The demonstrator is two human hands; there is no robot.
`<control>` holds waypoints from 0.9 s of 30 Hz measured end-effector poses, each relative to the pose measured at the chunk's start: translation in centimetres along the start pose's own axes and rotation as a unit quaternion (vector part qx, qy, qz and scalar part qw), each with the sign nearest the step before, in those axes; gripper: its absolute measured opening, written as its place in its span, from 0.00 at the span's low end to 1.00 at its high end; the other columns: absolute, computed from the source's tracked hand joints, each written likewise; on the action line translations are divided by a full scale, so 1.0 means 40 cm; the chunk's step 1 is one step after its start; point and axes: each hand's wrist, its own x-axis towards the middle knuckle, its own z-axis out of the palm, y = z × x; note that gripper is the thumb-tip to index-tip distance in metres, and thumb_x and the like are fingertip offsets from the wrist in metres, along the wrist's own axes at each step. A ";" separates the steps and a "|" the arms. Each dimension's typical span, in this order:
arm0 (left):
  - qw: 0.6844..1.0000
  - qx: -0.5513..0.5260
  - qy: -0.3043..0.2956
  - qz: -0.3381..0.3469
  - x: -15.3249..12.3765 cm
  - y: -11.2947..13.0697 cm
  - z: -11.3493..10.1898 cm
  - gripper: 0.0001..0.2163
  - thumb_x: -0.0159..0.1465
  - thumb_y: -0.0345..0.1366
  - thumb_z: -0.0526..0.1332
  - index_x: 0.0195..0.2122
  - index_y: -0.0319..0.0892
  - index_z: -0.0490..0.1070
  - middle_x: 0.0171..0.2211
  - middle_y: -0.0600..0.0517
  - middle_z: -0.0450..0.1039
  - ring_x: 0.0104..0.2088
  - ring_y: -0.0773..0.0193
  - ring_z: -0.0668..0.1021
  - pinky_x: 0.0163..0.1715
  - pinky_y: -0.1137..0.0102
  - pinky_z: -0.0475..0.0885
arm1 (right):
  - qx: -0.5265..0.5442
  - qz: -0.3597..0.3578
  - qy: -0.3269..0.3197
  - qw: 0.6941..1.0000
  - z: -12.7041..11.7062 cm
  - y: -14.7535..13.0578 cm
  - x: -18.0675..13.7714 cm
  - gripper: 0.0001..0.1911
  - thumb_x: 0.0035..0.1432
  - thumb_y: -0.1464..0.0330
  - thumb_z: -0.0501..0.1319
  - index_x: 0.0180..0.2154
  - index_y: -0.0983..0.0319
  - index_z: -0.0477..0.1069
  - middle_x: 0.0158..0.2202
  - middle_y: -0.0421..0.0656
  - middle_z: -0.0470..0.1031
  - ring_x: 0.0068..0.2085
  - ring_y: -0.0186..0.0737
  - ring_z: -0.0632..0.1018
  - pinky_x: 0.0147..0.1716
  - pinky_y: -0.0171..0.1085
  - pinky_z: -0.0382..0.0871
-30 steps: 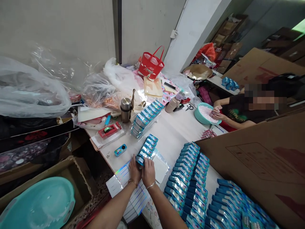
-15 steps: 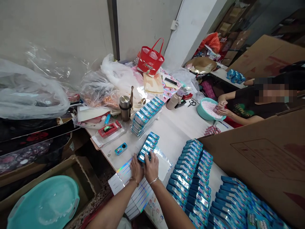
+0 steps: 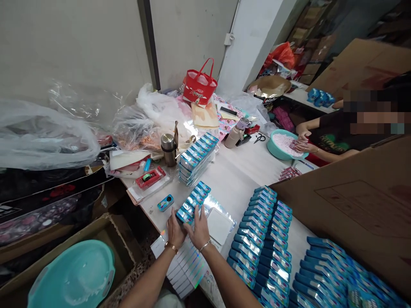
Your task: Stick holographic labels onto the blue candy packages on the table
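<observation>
A short row of small blue tins (image 3: 194, 201) with shiny printed lids sits on the white table in front of me. My left hand (image 3: 176, 231) is closed around the near left end of this row. At the row's near right side is my right hand (image 3: 200, 226), its fingers stretched out and thumb apart, fingertips by the tins' edge. Under my wrists lie silvery sticker sheets (image 3: 186, 267) marked off in strips. One single blue tin (image 3: 165, 202) with a dark round spot lies left of the row. Beyond it, plastic-wrapped blue tins (image 3: 199, 154) are stacked.
Long rows of blue tins (image 3: 253, 231) fill the right side, beside a tall cardboard box (image 3: 362, 201). A steel flask (image 3: 168, 149) and red tape dispenser (image 3: 150, 177) stand at left. Across the table, another person's hands (image 3: 302, 143) are over a teal bowl (image 3: 272, 147).
The short row of tins has shifted a little left and turned with my hands. My right hand's fingers have spread and moved from the tin tops toward the row's right side.
</observation>
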 end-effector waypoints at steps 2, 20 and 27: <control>1.000 0.005 -0.006 -0.004 -0.017 -0.035 -0.023 0.45 0.56 0.37 0.63 0.69 0.36 0.38 0.59 0.33 0.64 0.58 0.42 0.69 0.57 0.48 0.61 | 0.037 -0.002 -0.034 0.999 0.026 -0.015 -0.014 0.47 0.61 0.56 0.59 0.69 0.61 0.33 0.70 0.58 0.36 0.68 0.62 0.53 0.59 0.58 0.60; 0.986 -0.153 0.067 -0.023 0.197 -0.154 -0.212 0.17 0.57 0.37 0.64 0.48 0.43 0.73 0.47 0.45 0.76 0.49 0.53 0.78 0.52 0.56 0.71 | 0.549 0.443 -0.004 0.709 0.036 -0.074 0.123 0.48 0.43 0.45 0.67 0.63 0.46 0.53 0.60 0.45 0.67 0.51 0.50 0.75 0.40 0.44 0.73; 0.968 -0.182 0.153 -0.079 0.197 -0.173 -0.272 0.19 0.54 0.40 0.67 0.47 0.42 0.74 0.47 0.44 0.76 0.49 0.51 0.78 0.52 0.53 0.71 | 0.549 0.442 -0.007 0.709 0.068 -0.115 0.104 0.49 0.43 0.47 0.68 0.63 0.45 0.52 0.62 0.45 0.64 0.48 0.48 0.76 0.37 0.44 0.74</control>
